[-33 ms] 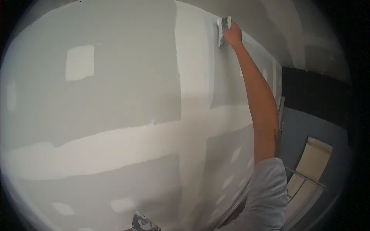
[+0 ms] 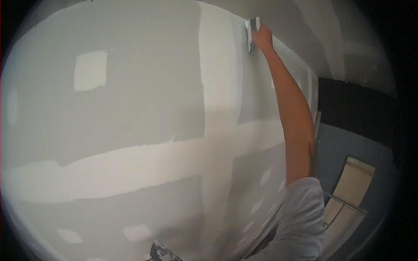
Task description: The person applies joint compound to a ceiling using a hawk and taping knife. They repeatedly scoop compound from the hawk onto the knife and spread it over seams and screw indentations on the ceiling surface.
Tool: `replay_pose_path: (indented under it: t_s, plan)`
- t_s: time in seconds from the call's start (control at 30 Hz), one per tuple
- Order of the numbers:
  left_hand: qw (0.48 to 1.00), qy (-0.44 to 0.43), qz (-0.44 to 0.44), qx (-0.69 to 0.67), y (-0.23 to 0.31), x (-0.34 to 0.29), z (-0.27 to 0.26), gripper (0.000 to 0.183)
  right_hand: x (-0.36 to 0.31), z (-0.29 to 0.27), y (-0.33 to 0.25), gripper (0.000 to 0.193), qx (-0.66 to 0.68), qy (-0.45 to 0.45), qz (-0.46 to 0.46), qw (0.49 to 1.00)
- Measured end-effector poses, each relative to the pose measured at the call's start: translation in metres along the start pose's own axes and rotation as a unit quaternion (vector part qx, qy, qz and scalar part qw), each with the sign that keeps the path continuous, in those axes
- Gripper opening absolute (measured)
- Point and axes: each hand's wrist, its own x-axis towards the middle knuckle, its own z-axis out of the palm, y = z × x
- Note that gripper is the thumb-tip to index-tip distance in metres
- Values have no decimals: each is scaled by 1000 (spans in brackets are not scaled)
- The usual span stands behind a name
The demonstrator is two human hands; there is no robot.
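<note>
High on the wall, close to where it meets the ceiling, my right hand (image 2: 264, 38) is closed round a wide drywall knife (image 2: 251, 38). White compound is smeared on the knife, and its long edge lies at the wall beside a pale vertical band of joint compound (image 2: 220, 65). My right arm is stretched far up and forward. At the bottom edge shows part of a second flat metal tool (image 2: 162, 252), dark and streaked with white compound; its grip is cut off by the frame. My left hand is out of sight.
The grey drywall (image 2: 152, 95) carries a horizontal compound band (image 2: 130, 167) and several white patches (image 2: 90, 70). Above right is the ceiling (image 2: 300, 39). Lower right, a metal bar (image 2: 346, 202) crosses in front of a beige panel (image 2: 355, 178) by a blue-grey surface (image 2: 333, 143).
The drywall knife and my right hand are very slightly higher in the picture. The tool at the bottom edge has sunk a little lower.
</note>
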Motion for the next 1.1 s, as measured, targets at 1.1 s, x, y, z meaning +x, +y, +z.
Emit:
replay_pose_path:
  t_s: [1.1]
  plan:
    - [999,19,4,46,-98,-25,46,62,83,47,-174,41,-120,-31,-156,980]
